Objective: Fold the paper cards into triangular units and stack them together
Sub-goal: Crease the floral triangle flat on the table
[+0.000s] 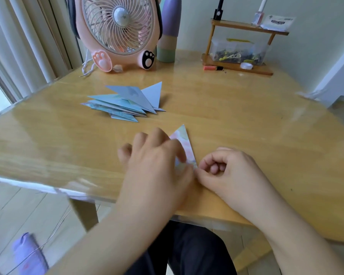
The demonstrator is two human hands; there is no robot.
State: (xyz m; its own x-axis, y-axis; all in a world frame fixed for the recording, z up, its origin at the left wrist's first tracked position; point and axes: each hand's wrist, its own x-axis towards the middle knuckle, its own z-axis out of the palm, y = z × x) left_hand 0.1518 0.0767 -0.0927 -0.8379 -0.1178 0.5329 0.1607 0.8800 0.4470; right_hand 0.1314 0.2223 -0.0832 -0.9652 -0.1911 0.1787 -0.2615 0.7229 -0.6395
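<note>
A pastel pink-and-blue paper card (184, 140), folded to a narrow triangle, lies flat on the wooden table (236, 116) near its front edge. My left hand (157, 165) presses down on the card's left side and hides most of it. My right hand (230, 171) is curled, its fingertips pinching the card's lower corner. A stack of folded blue triangular units (127, 102) lies fanned out farther back on the left, apart from both hands.
A pink desk fan (119, 30) and a pastel tumbler (168, 30) stand at the back. A wooden shelf (242, 64) with a clear box of small items, a tape roll and a bottle sits at the back right. An orange marker (213, 68) lies beside it.
</note>
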